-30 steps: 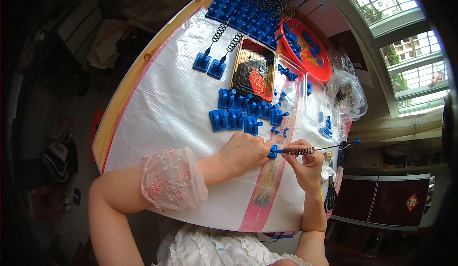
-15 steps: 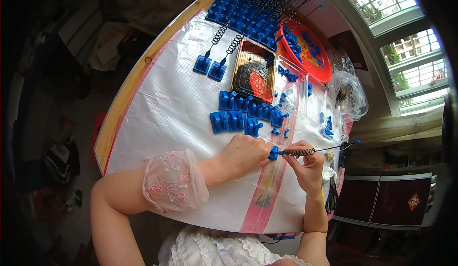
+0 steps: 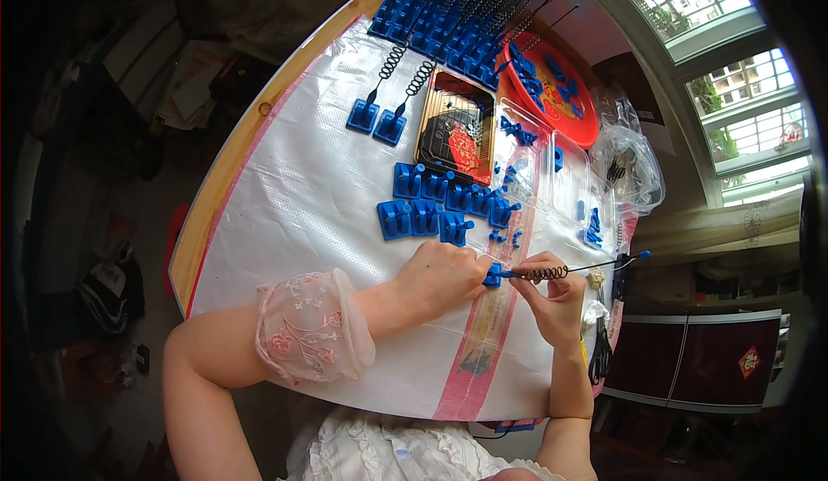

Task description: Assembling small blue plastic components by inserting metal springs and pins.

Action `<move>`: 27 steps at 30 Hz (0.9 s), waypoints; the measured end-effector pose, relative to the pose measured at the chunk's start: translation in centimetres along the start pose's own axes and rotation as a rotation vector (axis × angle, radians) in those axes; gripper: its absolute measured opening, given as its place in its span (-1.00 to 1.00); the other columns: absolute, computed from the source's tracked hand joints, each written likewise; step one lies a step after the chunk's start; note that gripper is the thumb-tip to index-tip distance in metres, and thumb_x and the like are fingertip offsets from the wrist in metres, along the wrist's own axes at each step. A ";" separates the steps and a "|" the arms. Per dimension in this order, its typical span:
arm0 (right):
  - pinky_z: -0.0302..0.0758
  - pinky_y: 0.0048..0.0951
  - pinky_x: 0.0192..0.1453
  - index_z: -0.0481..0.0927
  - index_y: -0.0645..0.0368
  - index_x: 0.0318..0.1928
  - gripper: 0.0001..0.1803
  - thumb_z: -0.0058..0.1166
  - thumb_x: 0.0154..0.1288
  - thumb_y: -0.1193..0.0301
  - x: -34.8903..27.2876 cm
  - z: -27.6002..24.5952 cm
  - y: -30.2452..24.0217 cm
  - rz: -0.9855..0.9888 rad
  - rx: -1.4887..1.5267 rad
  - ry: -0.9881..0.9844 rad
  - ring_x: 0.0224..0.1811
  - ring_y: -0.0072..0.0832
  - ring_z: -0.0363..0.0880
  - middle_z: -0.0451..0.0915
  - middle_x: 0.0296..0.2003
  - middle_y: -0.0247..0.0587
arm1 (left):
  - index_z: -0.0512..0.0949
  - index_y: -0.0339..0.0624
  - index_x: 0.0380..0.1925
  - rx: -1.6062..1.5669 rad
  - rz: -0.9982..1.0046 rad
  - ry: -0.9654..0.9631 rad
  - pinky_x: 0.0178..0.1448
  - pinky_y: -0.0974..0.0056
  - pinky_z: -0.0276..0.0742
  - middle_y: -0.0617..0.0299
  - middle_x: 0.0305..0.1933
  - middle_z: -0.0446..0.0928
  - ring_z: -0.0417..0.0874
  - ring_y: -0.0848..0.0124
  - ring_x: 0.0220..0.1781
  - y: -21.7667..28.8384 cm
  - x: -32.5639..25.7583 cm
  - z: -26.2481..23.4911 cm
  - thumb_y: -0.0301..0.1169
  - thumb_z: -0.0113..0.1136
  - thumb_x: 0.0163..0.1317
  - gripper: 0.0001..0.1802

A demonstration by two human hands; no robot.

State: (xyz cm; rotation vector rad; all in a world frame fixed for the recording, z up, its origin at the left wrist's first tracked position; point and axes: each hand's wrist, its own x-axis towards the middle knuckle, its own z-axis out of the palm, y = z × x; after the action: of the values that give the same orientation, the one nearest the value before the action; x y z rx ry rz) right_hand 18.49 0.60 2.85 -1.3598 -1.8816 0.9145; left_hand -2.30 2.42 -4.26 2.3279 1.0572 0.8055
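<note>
My left hand (image 3: 442,279) is closed round a small blue plastic base (image 3: 493,276), its fingers mostly hidden behind the back of the hand. In my right hand (image 3: 556,304), thumb and fingers pinch a black coil spring (image 3: 547,272) near its blue inner end, which meets the base. From the coil a thin black rod runs out to the right and ends in a blue tip (image 3: 645,255). Just beyond my left hand stand several loose blue bases (image 3: 424,217) in two rows. Small blue pieces (image 3: 516,239) lie beside them.
Behind the rows sits a black and gold tray (image 3: 457,127); clear plastic trays (image 3: 528,166) with blue parts adjoin it. A red round dish (image 3: 580,123) and a clear bag (image 3: 634,166) lie at the far right. Many finished-looking spring pieces (image 3: 440,28) crowd the far edge. Scissors (image 3: 601,360) lie right.
Both hands keep their hold on the blue base and spring, almost in the same place. The view has shifted very slightly; nothing else has visibly moved.
</note>
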 end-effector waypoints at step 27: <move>0.55 -0.54 -0.06 0.73 0.31 -0.19 -0.79 0.33 0.14 0.73 0.0 -0.1 0.2 -0.019 -0.017 -0.002 -0.19 -0.54 0.68 0.69 -0.26 -0.22 | 0.64 -0.13 -0.27 0.010 0.007 0.002 -0.35 0.16 0.64 0.15 -0.43 0.66 0.75 0.20 -0.41 -0.1 0.0 0.0 -0.14 0.39 0.20 -0.70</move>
State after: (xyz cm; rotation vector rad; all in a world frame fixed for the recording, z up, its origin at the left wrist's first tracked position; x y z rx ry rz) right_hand 18.69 0.67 2.72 -1.3492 -1.9053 0.8928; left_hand -2.31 2.47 -4.31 2.3408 1.0577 0.8071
